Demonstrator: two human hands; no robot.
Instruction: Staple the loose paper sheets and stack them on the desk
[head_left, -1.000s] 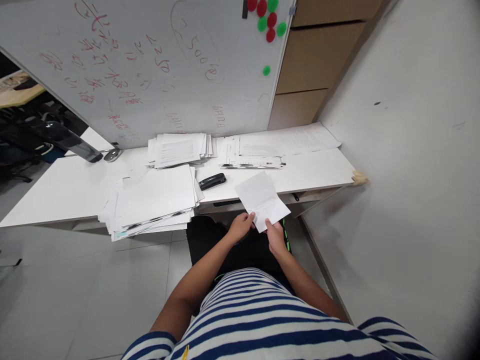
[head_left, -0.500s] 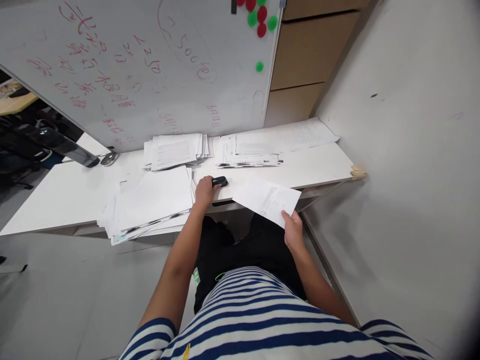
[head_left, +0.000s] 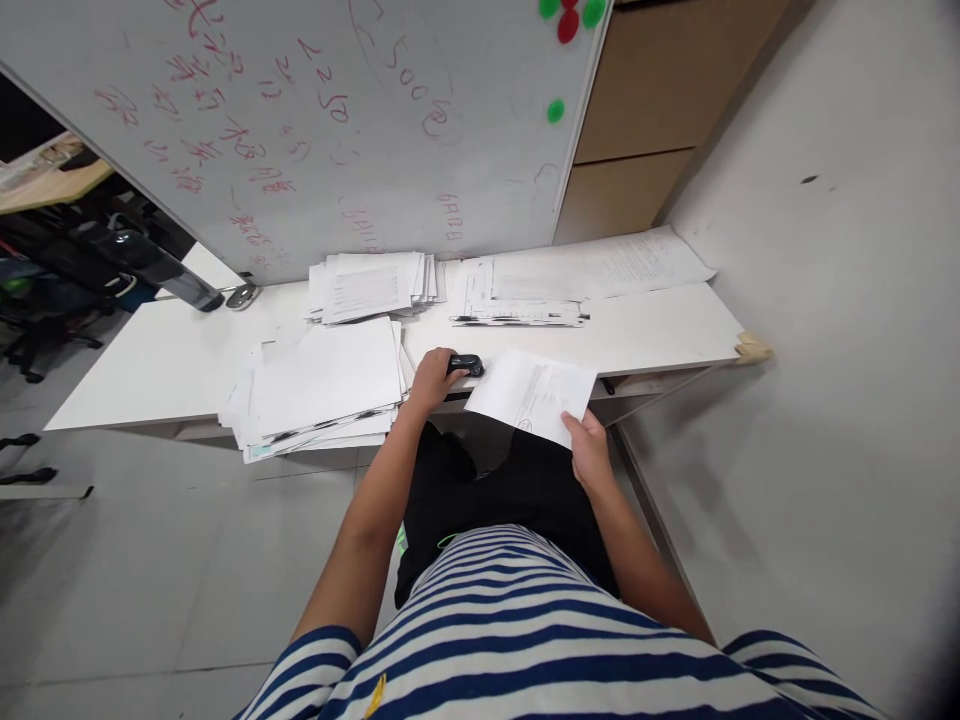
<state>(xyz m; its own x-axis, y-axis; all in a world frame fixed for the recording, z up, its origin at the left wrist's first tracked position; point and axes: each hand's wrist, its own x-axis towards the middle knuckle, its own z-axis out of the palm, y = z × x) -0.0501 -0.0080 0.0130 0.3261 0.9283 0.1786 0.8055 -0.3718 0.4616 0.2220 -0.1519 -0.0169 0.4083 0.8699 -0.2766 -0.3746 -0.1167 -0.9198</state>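
My left hand (head_left: 433,378) is closed around the back of a black stapler (head_left: 468,365) at the front edge of the white desk (head_left: 630,335). Just right of the stapler, my right hand (head_left: 589,447) pinches the lower right corner of a printed sheet of paper (head_left: 536,392). The sheet bends a little and reaches over the desk's edge; its far left corner comes close to the stapler's nose. Whether it is one sheet or more I cannot tell. A large stack of papers (head_left: 326,380) lies left of my left hand and juts over the front edge.
Behind are a smaller paper pile (head_left: 367,285), another stack (head_left: 517,300) and a long printed sheet (head_left: 652,258). A whiteboard (head_left: 480,120) stands at the back. A dark bottle (head_left: 191,287) and a computer mouse (head_left: 241,297) are at the left. A wall (head_left: 840,300) bounds the right side.
The view has shifted, so the desk appears further right. The paper in my right hand has moved nearer the stapler and bends more. My left hand keeps its hold on the stapler.
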